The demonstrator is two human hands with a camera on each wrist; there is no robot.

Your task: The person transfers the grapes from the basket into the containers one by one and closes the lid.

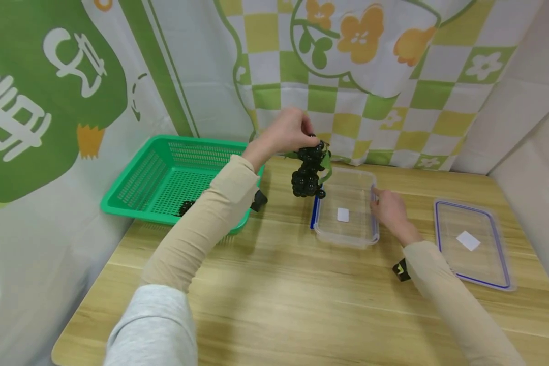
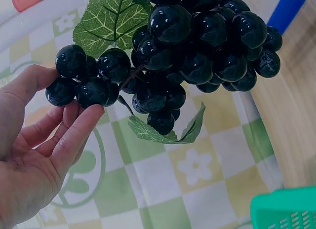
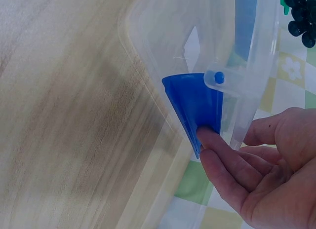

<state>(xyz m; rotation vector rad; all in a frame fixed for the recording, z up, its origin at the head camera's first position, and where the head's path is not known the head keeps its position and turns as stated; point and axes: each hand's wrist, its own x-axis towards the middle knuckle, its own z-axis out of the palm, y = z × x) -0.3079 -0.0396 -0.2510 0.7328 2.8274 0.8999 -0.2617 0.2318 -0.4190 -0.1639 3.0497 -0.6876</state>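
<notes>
- A green basket (image 1: 164, 178) sits at the bench's (image 1: 274, 295) left, one dark item inside.
- The left hand (image 1: 285, 133) pinches a bunch of black grapes (image 1: 308, 170) with its fingers (image 2: 74, 135), dangling it above the clear container's (image 1: 347, 213) left edge.
- The right hand (image 1: 391, 208) rests straight fingers (image 3: 222, 155) against the container's blue clip (image 3: 197, 103).
- A clear lid (image 1: 473, 243) lies far right.

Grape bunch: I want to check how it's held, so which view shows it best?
Left wrist view: the grape bunch fills it, left hand fingertips pinching berries. Head view shows it small above the container; right wrist catches only a corner.
</notes>
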